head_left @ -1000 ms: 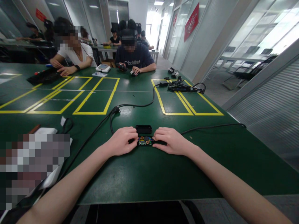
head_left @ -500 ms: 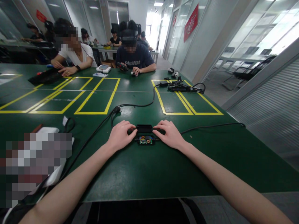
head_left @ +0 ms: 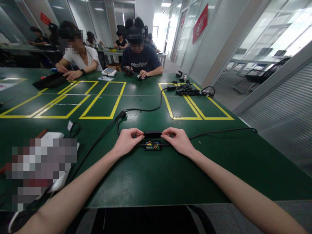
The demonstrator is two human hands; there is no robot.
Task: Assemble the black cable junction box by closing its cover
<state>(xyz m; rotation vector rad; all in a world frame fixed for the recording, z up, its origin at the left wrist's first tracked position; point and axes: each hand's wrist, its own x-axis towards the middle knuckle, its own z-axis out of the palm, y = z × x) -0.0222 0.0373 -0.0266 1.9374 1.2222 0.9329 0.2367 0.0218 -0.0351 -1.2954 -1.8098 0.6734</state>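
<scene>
Between my fingertips is a black plastic housing cover (head_left: 153, 134), pinched at its left end by my left hand (head_left: 128, 141) and at its right end by my right hand (head_left: 177, 141). Both hands are closed on it. Just nearer to me lies a small circuit board (head_left: 153, 145) with copper-wound coils, sitting in a black lower shell. The cover is held tilted just beyond the board, apart from it. A black cable (head_left: 219, 131) runs off to the right from behind my right hand.
A bundle of black cables and adapters (head_left: 192, 91) lies at the far right on the green table (head_left: 151, 185). A cord with a plug (head_left: 122, 114) crosses the left side. A blurred-out object (head_left: 44, 165) stands at left. Two people work across the table.
The black cover has turned in my fingers: its hollow inside faced me before, and now its smooth outer side shows. The board stays on the table.
</scene>
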